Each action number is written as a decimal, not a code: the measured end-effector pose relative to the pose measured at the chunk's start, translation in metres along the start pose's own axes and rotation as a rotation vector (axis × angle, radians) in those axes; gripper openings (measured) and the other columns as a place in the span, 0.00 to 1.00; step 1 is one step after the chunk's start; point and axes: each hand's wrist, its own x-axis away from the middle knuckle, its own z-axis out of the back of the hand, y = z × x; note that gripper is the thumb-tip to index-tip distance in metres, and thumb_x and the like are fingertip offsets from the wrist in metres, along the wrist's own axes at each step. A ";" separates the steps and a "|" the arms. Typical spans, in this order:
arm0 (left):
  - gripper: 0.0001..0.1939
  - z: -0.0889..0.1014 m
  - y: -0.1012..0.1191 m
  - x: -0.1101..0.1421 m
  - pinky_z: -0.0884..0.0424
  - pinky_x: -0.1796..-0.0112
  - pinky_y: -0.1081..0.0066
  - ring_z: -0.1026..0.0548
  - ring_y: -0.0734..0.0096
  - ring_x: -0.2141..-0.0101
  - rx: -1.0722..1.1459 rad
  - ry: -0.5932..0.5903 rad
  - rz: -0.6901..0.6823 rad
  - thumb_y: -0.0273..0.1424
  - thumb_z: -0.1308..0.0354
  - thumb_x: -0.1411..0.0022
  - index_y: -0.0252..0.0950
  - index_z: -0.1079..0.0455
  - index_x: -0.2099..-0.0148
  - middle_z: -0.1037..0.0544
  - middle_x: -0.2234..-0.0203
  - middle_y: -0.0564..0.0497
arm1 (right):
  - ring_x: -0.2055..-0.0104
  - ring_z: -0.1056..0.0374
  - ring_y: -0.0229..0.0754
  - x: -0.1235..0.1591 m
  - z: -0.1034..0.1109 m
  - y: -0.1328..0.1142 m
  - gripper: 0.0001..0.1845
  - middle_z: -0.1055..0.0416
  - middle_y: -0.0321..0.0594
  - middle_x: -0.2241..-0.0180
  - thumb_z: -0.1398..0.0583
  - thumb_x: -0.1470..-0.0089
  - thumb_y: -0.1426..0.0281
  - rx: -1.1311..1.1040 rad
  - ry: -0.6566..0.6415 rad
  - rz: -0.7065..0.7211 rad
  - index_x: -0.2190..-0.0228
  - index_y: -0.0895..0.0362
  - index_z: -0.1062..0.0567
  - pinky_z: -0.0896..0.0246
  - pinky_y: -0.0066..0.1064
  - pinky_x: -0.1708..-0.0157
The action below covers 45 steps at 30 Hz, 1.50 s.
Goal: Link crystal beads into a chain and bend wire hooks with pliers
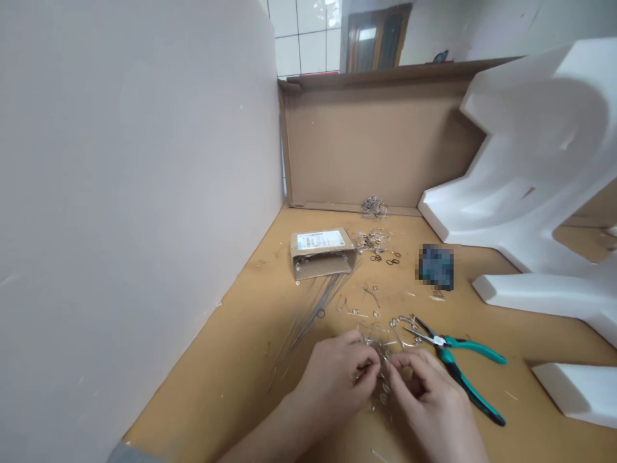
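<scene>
White panel (135,154), cardboard (376,141) and foam (511,212) hem surface (231,360), some room leftward; left hand (337,370), right hand (431,392): grip narrow on wirework (383,352).

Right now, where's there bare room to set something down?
The widest nearly bare tabletop lies between the white panel and the thin wires, left of your left hand. A smaller patch separates the pliers and foam. Metal bits crowd beside the cardboard box, and around that hand and your right hand.
</scene>
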 end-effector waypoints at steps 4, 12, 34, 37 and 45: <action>0.09 -0.005 -0.003 0.003 0.48 0.77 0.76 0.37 0.79 0.77 -0.218 -0.034 -0.072 0.28 0.51 0.44 0.36 0.33 0.75 0.34 0.78 0.55 | 0.78 0.33 0.39 0.001 -0.002 0.001 0.12 0.28 0.38 0.73 0.47 0.47 0.61 0.042 0.019 0.042 0.76 0.52 0.29 0.40 0.27 0.77; 0.11 -0.030 -0.009 0.009 0.49 0.77 0.73 0.35 0.77 0.79 -0.302 0.145 -0.090 0.29 0.54 0.41 0.37 0.36 0.74 0.30 0.80 0.56 | 0.82 0.30 0.37 0.001 -0.001 0.004 0.13 0.24 0.33 0.78 0.47 0.49 0.60 0.077 0.036 0.045 0.74 0.51 0.25 0.38 0.24 0.83; 0.10 -0.034 -0.007 0.008 0.45 0.76 0.75 0.31 0.75 0.78 -0.228 0.094 -0.098 0.29 0.55 0.39 0.37 0.35 0.70 0.26 0.79 0.55 | 0.87 0.39 0.35 0.008 -0.012 0.017 0.17 0.30 0.36 0.82 0.42 0.54 0.58 -0.477 -0.041 -0.319 0.68 0.57 0.25 0.39 0.24 0.87; 0.09 -0.030 -0.006 0.008 0.43 0.75 0.75 0.31 0.75 0.77 -0.216 0.071 -0.104 0.28 0.56 0.39 0.37 0.35 0.68 0.26 0.77 0.54 | 0.82 0.33 0.38 0.007 -0.009 0.017 0.18 0.25 0.39 0.77 0.41 0.55 0.59 -0.376 0.062 -0.254 0.65 0.57 0.25 0.35 0.25 0.82; 0.09 -0.020 -0.012 0.004 0.38 0.70 0.75 0.30 0.73 0.72 -0.092 0.094 -0.120 0.26 0.56 0.39 0.36 0.34 0.63 0.27 0.72 0.52 | 0.79 0.31 0.36 0.000 0.007 0.012 0.09 0.25 0.37 0.74 0.43 0.50 0.64 -0.086 0.165 0.188 0.69 0.54 0.24 0.34 0.24 0.77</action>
